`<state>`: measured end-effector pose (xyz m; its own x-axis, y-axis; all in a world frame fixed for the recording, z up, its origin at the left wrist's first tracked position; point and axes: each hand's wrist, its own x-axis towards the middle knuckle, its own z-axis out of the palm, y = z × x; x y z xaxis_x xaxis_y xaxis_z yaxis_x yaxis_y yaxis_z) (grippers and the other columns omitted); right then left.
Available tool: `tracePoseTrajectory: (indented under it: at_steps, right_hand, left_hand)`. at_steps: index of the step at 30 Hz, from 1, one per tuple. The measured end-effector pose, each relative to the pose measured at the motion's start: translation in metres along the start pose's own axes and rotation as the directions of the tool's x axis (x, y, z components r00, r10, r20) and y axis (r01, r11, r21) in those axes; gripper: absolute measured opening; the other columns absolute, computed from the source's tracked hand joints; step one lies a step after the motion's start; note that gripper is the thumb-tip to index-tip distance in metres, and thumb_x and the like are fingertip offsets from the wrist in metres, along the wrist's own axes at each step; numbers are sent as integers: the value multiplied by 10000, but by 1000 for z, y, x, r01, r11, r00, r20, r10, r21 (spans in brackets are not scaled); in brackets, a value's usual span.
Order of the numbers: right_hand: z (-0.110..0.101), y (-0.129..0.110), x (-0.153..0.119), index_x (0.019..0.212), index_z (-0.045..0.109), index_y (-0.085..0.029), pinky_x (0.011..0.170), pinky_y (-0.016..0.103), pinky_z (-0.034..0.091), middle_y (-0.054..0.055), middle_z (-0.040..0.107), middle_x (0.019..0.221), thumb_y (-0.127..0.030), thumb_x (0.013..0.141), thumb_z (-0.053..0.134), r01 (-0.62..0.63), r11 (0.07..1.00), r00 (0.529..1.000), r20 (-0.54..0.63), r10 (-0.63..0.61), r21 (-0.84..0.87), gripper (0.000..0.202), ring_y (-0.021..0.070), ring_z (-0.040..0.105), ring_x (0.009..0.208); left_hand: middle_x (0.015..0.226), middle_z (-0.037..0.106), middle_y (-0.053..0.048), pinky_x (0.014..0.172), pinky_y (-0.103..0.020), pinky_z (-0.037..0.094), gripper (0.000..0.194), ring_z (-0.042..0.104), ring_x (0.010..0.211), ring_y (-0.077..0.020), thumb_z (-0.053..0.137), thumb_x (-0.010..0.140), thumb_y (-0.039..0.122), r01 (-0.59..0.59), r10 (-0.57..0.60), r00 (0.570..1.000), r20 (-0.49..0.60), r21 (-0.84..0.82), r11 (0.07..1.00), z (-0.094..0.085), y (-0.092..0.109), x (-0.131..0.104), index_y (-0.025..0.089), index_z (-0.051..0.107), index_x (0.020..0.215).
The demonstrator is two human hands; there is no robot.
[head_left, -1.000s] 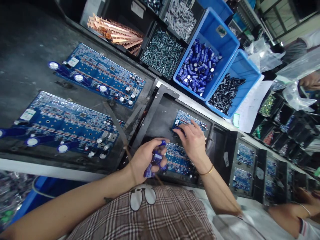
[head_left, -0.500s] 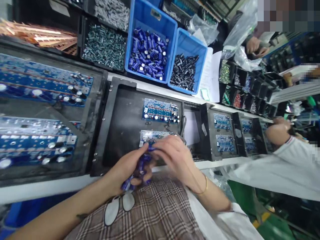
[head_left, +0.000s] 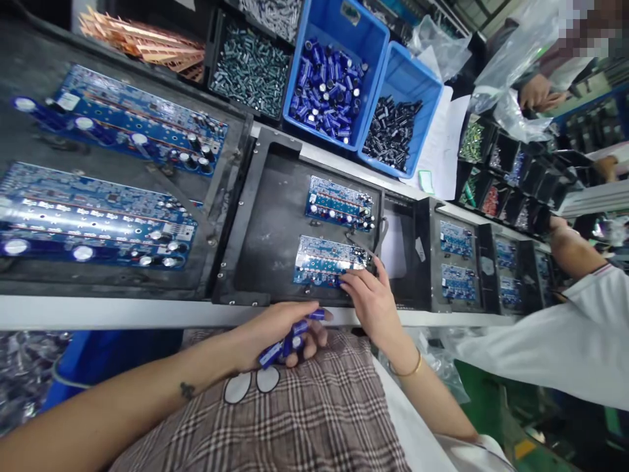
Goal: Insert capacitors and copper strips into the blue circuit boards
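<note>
My left hand (head_left: 275, 331) is cupped in front of the bench edge, closed around several blue capacitors (head_left: 270, 354). One of these lies near the thumb tip. My right hand (head_left: 371, 298) reaches over the front right part of the nearer circuit board (head_left: 322, 252). Its fingers are pinched low at the board's edge on a blue capacitor (head_left: 340, 280), mostly hidden by the fingertips. Behind lies a second circuit board (head_left: 339, 200) with a row of capacitors along its front side. Both boards sit in a black tray (head_left: 268, 229).
A blue bin (head_left: 334, 134) of blue capacitors and another blue bin (head_left: 427, 134) of black components stand behind the tray. To the left, a black fixture (head_left: 115, 282) carries larger-looking boards. On the right, a co-worker's arm (head_left: 577, 252) reaches over further trays.
My right hand has left the capacitors in my left hand and moved forward to the nearer board. My left hand stays low with its capacitors. The view has shifted left.
</note>
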<state>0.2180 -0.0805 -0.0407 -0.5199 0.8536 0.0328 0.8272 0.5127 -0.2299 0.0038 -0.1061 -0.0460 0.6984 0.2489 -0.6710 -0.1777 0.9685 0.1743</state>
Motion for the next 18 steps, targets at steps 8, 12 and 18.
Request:
tracePoseTrajectory:
  at_steps: [8, 12, 18]
  right_hand:
    - [0, -4, 3, 1036, 638, -216, 1177, 532, 359, 12, 734, 937, -221, 988, 499, 12, 999, 1000, -24, -13, -44, 147, 166, 695, 889]
    - [3, -1, 1, 1086, 640, -206, 1166, 523, 380, 41, 735, 999, -222, 982, 510, 97, 992, 995, -20, -99, -79, 167, 180, 689, 977]
    - [-14, -11, 3, 1241, 593, -203, 1157, 524, 395, 78, 710, 1128, -315, 963, 556, 171, 982, 985, 6, -172, 85, 302, 201, 654, 1101]
  left_hand:
    - [828, 694, -110, 370, -141, 412, 340, 595, 568, -112, 458, 961, 381, 39, -28, 996, 89, -126, 991, 3, 5, -4, 92, 634, 987]
    - [837, 689, -123, 399, -155, 438, 377, 592, 571, -112, 423, 990, 400, 21, -17, 999, 27, -138, 990, 1, 0, -3, 88, 628, 941]
    - [612, 485, 22, 324, -105, 238, 409, 393, 408, -49, 479, 953, 522, 113, -91, 991, 94, -261, 959, -4, -6, -1, 156, 533, 778]
